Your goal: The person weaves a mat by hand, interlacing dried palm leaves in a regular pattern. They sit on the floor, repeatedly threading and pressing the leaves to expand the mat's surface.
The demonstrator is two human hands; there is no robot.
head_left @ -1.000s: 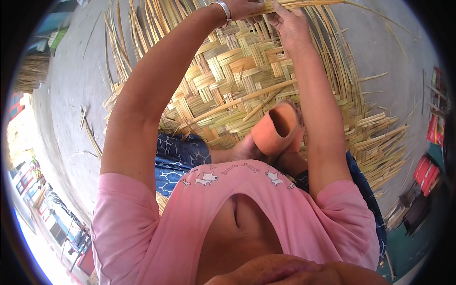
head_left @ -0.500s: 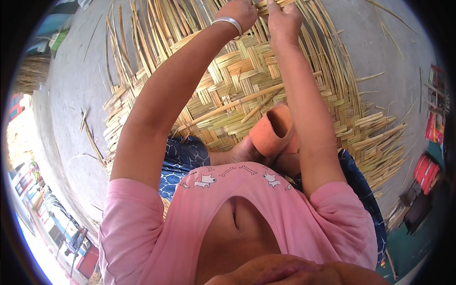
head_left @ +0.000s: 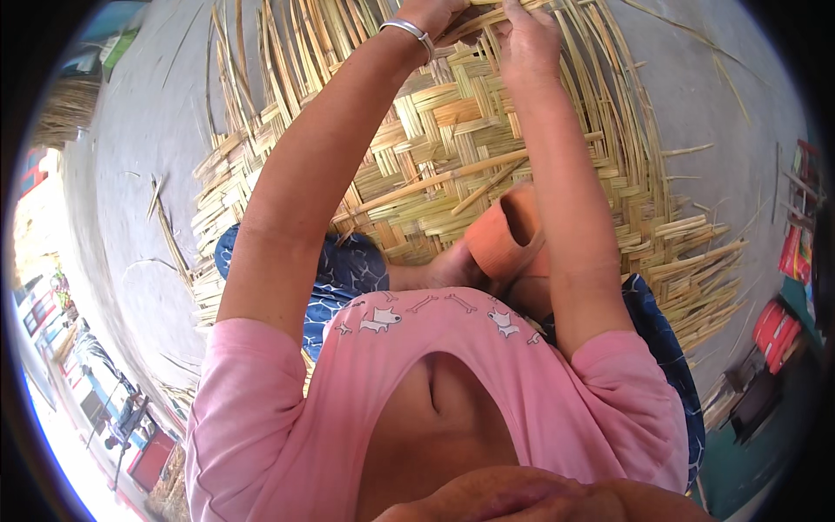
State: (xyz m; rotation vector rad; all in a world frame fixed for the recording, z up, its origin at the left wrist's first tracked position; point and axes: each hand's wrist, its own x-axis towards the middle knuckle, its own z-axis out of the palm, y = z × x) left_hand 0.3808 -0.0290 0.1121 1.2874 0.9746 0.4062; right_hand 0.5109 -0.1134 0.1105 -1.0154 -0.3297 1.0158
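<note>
A large mat (head_left: pixel 435 130) of flat straw-coloured reed strips lies before me, woven in the middle, with loose strips fanning out at its far side and edges. Both hands are at its far part, by the top edge of the view. My left hand (head_left: pixel 432 15), with a silver bangle at the wrist, is closed on a reed strip, its fingertips partly cut off. Close beside it, my right hand (head_left: pixel 532 48) pinches a reed strip (head_left: pixel 490 16) between thumb and fingers. One long strip (head_left: pixel 444 181) lies slantwise across the weave below the hands.
My bare foot (head_left: pixel 444 268) rests on the mat's near part, beside an orange, hollow, slipper-like thing (head_left: pixel 497 244). Loose reed pieces (head_left: pixel 165 228) are scattered on the grey floor (head_left: pixel 139 174). A reed bundle (head_left: pixel 65 111) lies far left; red items (head_left: pixel 774 335) stand at the right.
Both hands have shifted slightly up and away, with the left hand now more cut off by the top edge. My left knee's blue patterned cloth shows more beside the left arm.
</note>
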